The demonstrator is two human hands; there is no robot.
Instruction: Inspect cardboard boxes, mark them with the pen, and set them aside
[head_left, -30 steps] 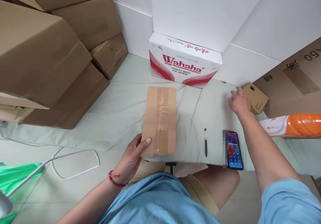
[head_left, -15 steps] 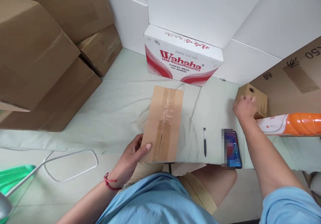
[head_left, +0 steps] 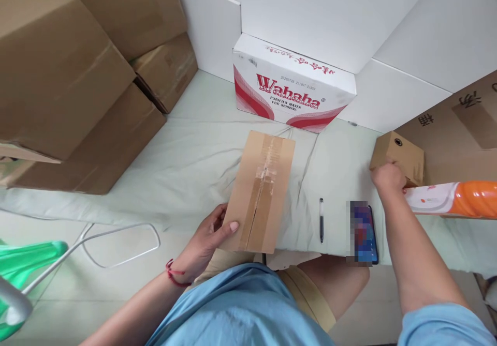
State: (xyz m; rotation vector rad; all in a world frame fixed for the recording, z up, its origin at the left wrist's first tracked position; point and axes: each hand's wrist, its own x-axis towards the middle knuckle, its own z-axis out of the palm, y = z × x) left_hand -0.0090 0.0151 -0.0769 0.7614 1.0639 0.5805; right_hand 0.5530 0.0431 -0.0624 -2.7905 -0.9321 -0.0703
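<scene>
My left hand point(head_left: 212, 237) grips the near left edge of a taped cardboard box point(head_left: 267, 180), its thumb resting on top. The box lies on the cloth-covered surface with brown tape along its middle seam. Off to the right, my right hand point(head_left: 388, 178) is closed, with knuckles up, in front of a small cardboard box point(head_left: 407, 157) that has a dark round mark. Whatever its fingers hold is hidden beneath the hand. An orange and white wrapped cylinder point(head_left: 458, 198) lies beside that wrist.
A pen point(head_left: 321, 221) and a phone point(head_left: 367, 235) lie between my arms. Behind stands a white and red Wahaha water carton point(head_left: 291, 90) against the wall. Large cardboard boxes point(head_left: 66, 77) are piled at left, and another large carton point(head_left: 462, 123) stands at right.
My right hand has lowered slightly in front of the small box and its fingers have curled in. The left hand keeps its hold on the taped box. The view has shifted a little.
</scene>
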